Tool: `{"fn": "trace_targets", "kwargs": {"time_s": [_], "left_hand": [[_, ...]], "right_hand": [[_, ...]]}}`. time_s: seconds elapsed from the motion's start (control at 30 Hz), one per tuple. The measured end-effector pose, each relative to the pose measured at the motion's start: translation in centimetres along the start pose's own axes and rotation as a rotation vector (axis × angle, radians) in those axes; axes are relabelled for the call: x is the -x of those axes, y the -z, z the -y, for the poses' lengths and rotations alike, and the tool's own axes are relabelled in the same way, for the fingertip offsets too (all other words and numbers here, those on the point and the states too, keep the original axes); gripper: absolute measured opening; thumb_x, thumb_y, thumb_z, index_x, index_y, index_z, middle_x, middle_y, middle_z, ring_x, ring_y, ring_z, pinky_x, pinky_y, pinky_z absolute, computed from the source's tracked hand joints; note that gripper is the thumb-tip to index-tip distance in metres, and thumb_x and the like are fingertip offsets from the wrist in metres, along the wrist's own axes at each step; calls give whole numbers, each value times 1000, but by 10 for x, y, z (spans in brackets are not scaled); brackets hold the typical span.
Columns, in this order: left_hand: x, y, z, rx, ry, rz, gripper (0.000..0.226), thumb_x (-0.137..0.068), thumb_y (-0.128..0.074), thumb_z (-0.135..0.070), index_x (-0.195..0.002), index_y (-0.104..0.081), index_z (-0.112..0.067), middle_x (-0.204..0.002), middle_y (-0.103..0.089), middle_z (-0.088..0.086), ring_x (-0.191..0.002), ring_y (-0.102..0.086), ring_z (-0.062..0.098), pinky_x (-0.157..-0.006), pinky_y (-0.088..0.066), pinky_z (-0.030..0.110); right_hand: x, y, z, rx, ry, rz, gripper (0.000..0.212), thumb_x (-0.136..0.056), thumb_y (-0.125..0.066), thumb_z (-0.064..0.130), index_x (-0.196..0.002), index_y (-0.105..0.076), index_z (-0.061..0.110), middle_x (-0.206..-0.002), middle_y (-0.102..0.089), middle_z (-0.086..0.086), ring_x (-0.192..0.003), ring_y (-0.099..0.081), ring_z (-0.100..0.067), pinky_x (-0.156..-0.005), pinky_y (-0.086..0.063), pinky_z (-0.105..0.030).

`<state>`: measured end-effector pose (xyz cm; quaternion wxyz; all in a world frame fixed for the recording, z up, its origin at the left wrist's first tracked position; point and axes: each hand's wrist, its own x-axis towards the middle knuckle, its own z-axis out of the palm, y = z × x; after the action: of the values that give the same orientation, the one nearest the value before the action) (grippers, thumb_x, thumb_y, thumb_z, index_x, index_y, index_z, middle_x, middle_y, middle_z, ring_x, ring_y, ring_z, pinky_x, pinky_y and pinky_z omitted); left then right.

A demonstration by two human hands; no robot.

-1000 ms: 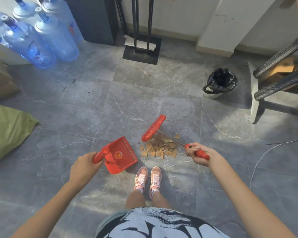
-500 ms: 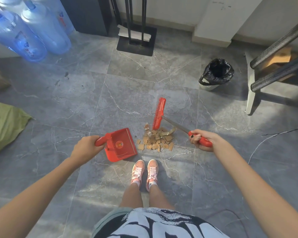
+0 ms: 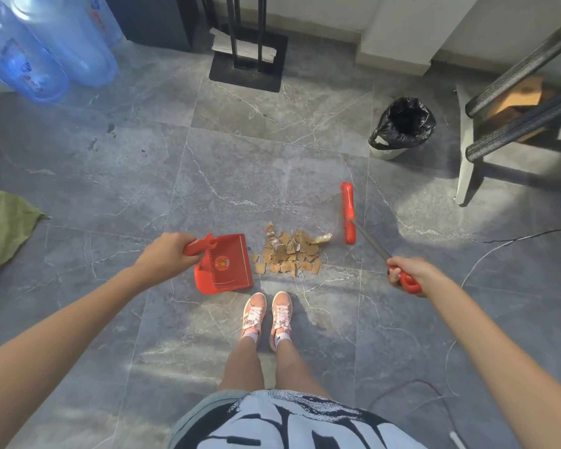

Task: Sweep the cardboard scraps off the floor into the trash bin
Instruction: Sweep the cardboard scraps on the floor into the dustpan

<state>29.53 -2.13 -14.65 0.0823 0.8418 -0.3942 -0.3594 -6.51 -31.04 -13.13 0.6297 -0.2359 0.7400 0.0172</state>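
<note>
Floor inventory, clock directions taken from the pile, twelve pointing to the far wall. Item one: cardboard scraps (image 3: pixel 289 254), small tan pieces in a loose heap on the grey tiled floor (image 3: pixel 272 150), just ahead of the person's pink shoes (image 3: pixel 266 315). Item two: red dustpan (image 3: pixel 227 267), at nine o'clock, its near edge just beside the heap; the left hand (image 3: pixel 162 254) holds it, fingers curled round the red handle. Item three: red broom (image 3: pixel 348 213), head set at two o'clock, close to the heap's outermost piece, its thin shaft slanting back to four o'clock; the right hand (image 3: pixel 408 273) grips the red end, fingers wrapped tight. Item four: trash bin (image 3: pixel 402 128), black liner, standing open at one o'clock, well apart from the heap. Sundries: blue water bottles (image 3: pixel 46 50) far off at ten o'clock, black stand (image 3: pixel 248 69) at twelve, green sack (image 3: pixel 4 228) at nine, pale stool frame (image 3: pixel 467 150) beyond the bin.
</note>
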Motion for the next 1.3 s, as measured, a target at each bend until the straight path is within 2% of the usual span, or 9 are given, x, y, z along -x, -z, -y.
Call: {"fn": "trace_targets", "kwargs": {"time_s": [0.13,0.23,0.3,0.5,0.67,0.9,1.0,1.17,1.3], "left_hand": [[1,-7,-6,1,-2,-19,31,-85,-63,-33,-58,-52,-23,-53,-55,-3,-51,-54,20,-52,-44,34],[-2,-8,-12,-10,21,-23,32,-85,-62,-33,-57,-52,-22,-53,-56,-2,-53,-56,22,-51,-40,32],[-6,-8,-13,-12,35,-27,30,-84,-63,-32,-59,-54,-19,-54,-57,0,-52,-55,22,-49,-38,29],[-11,-10,-20,1,25,-54,35,-84,-63,-34,-55,-47,-22,-52,-55,-1,-52,-54,22,-48,-36,28],[-14,-12,-30,-35,35,-74,38,-83,-64,-36,-53,-43,-25,-53,-54,-3,-58,-56,25,-53,-38,29],[-24,-15,-45,-28,30,-42,36,-84,-61,-37,-54,-44,-26,-56,-53,-4,-65,-59,29,-57,-40,31],[-28,-18,-55,-41,1,-32,38,-86,-61,-38,-54,-43,-26,-58,-55,-2,-63,-57,27,-57,-39,31],[-24,-19,-49,-68,-53,-35,42,-86,-61,-39,-54,-38,-30,-57,-53,-2,-60,-53,27,-55,-37,31],[-21,-24,-50,-130,-86,-51,45,-86,-62,-41,-54,-35,-26,-56,-50,-3,-59,-51,26,-54,-37,30]], "right_hand": [[-12,4,-13,191,56,-127,26,-91,-37,-9,-68,-37,5,-55,-39,-8,-16,-31,-7,-30,-32,-11],[-18,1,-22,298,39,-149,28,-93,-35,-7,-68,-36,5,-29,-36,-4,-14,-29,-7,-30,-32,-10],[-22,-3,-29,368,7,-152,28,-93,-35,-5,-67,-37,5,-23,-33,-2,-13,-26,-6,-29,-29,-7],[-36,-19,-64,391,-85,-102,25,-98,-36,4,-72,-38,6,-23,-34,-1,-14,-29,-6,-27,-27,-5],[-51,-21,-82,408,-45,-122,13,-96,-43,2,-83,-44,1,-52,-40,-9,-18,-33,-10,-30,-33,-13],[-54,-12,-78,408,-36,-126,13,-96,-48,6,-85,-48,-1,-56,-44,-11,-20,-35,-10,-35,-36,-16],[-55,-12,-79,402,-29,-123,8,-96,-47,6,-95,-50,-2,-57,-44,-11,-20,-35,-9,-33,-36,-15],[-51,-26,-86,432,-28,-131,11,-93,-42,1,-101,-48,-2,-51,-41,-8,-20,-34,-11,-36,-30,-14],[-44,-49,-89,443,-19,-114,11,-95,-41,2,-103,-47,-2,-52,-40,-8,-20,-34,-10,-34,-30,-14]]}}
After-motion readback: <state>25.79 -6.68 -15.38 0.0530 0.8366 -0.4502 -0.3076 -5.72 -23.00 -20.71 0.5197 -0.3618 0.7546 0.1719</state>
